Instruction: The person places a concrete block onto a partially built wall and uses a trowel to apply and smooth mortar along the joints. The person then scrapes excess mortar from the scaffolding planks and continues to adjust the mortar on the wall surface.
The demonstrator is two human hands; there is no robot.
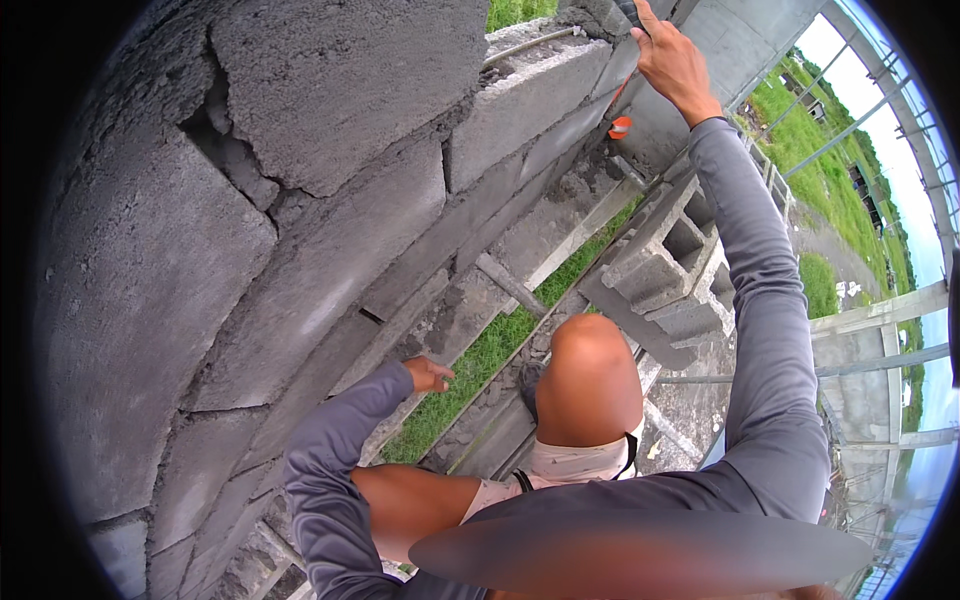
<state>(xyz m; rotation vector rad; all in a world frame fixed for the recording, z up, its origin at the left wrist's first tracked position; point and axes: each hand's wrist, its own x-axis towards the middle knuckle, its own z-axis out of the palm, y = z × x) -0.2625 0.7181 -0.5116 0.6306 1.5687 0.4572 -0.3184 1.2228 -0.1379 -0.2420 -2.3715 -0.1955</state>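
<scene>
Holding right hand point(675, 65) near heavy-looking wall blocks point(525, 110), best gripped by ends, can't tell if pinching; hanging empty left hand point(428, 374) loosely.

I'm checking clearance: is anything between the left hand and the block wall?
Nothing visible stands between the left hand and the block wall; the right knee is on the hand's other side.

We see matt grey concrete in the block wall point(345, 270), coarse and pitted on one upper block, smoother on others. Right of the wall, the hollow blocks point(648, 258) show rough, porous concrete. Beside it, the planks point(588, 228) look like dull, grimy wood. Our sleeves point(762, 290) are smooth cloth with a soft sheen; our shorts point(580, 462), right of the wall, look like matt cloth.
</scene>
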